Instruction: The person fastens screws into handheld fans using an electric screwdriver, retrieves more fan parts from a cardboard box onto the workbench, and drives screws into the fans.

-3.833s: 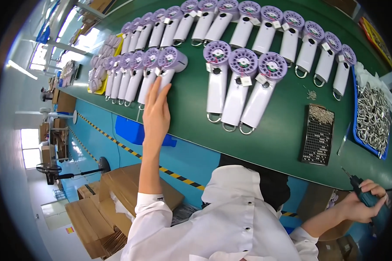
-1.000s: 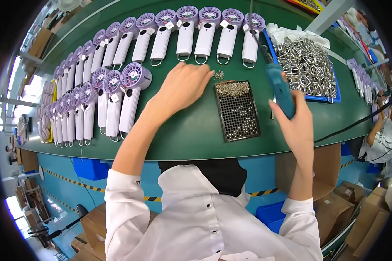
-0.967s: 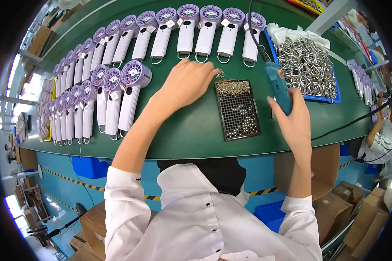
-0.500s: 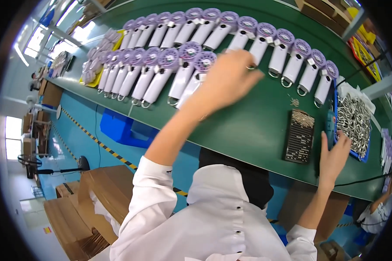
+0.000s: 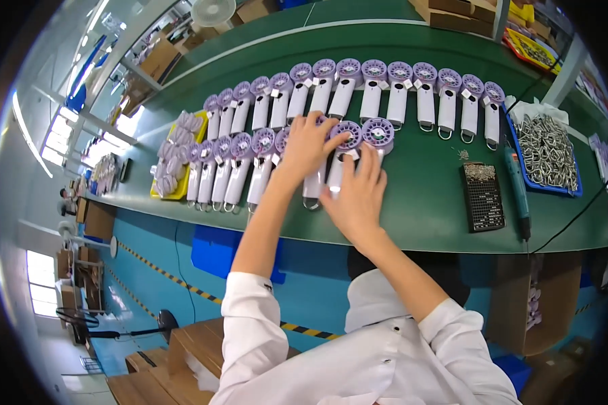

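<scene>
Just ahead of the hands and partly beneath them, at the right end of the front row on the green bench: the rightmost handheld fan, round head away from the body, long axis running back toward the near edge. Nearer to it, the right hand, spread over the handle, fingers apart and thumb wide; farther left, the left hand, fingers bent at another purple head, impossible to tell whether gripping or merely touching. Between the two, the middle fan, similarly aligned. Apparently moulded plastic throughout: lilac slotted discs, spoked like wheels, against smooth, glossy white handles, several with bright metal loops. Well to the right, a black perforated tray with small metal pieces, a slim teal power screwdriver, and a blue tray of shiny, jumbled metal rings.
</scene>
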### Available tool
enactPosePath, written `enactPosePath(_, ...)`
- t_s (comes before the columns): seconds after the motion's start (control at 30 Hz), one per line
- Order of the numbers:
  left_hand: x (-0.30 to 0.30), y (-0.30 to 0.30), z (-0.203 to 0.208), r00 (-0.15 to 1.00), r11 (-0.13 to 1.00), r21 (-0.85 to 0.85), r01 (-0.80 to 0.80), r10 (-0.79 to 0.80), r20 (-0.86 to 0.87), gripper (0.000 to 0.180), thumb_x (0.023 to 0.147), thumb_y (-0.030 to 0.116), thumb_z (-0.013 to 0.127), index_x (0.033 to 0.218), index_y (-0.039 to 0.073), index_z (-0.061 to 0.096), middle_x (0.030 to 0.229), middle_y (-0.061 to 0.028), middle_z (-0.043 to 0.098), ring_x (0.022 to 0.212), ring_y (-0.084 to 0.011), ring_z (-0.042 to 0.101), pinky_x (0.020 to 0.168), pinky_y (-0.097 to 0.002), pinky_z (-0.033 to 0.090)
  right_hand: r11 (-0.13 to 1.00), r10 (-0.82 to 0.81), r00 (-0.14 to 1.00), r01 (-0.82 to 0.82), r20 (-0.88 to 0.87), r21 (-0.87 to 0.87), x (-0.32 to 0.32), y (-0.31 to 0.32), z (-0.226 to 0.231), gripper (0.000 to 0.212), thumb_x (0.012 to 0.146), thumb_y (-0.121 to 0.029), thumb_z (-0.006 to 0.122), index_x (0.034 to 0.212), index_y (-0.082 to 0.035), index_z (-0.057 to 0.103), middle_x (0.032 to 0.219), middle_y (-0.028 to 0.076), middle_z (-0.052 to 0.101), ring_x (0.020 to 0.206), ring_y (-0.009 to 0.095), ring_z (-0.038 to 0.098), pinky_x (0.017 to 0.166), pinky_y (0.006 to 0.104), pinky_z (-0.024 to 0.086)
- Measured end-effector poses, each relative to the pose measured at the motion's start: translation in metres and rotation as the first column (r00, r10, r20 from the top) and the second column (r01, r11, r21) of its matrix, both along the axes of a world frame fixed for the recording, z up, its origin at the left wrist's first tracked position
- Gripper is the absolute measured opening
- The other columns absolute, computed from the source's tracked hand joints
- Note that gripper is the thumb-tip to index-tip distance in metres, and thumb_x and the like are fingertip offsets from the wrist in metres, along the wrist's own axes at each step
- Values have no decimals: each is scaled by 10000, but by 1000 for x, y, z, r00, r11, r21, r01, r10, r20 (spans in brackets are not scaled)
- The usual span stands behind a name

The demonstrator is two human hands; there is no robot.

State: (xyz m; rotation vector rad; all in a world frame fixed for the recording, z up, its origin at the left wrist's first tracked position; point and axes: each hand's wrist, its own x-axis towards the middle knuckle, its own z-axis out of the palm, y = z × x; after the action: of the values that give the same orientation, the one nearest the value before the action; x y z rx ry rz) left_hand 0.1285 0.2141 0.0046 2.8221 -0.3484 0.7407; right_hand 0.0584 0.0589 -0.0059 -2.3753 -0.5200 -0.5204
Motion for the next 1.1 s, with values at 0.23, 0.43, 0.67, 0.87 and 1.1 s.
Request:
enactPosePath(0.23,-54,37,38,991,991,-42,-128,129,40,548,837,360,707,1226,7,551,1204,-238,551,1104,-400,509,952,-459,405,995,-1,999,4,35,-98,7,-50,-2,572,683,-104,739,1181,46,500,1395,302,315,1288,479,337,1011,542,350)
enactPosePath(0.43,-105,8,4,867,868,-57,-493,484,-117,590,868,465,641,1086,-78,565,1007,-261,599,977,-418,556,842,-487,430,944,-174,984,174,27,-280,28,-73,-9,462,714,-385,762,988,-41,619,1196,260,486,996,379,508,808,487,415)
enactPosePath(0.67,-98,-25,-7,731,772,69,-632,623,-278,648,853,583,602,1106,-10,541,1178,-308,501,1040,-468,510,865,-523,424,996,75,983,-81,-167,-28,7,-93,3,470,729,-338,748,1042,-25,592,1224,301,411,1078,431,436,891,492,390)
enactPosePath(0.87,-85,-31,-20,786,831,132,-541,555,-273,528,877,458,587,1146,5,564,1196,-308,470,1037,-458,490,866,-518,434,966,165,961,-112,-223,234,-84,-226,78,490,707,-290,823,1067,-31,614,1308,261,388,1185,423,425,1004,466,391)
enactPosePath(1.1,-69,-32,-8,710,761,218,-611,649,-274,677,896,599,512,1165,-20,553,1018,-273,486,943,-436,505,785,-506,447,898,-374,910,403,-177,176,-151,-378,140,529,656,-298,825,1085,-62,625,1330,206,405,1249,344,424,1038,418,339)
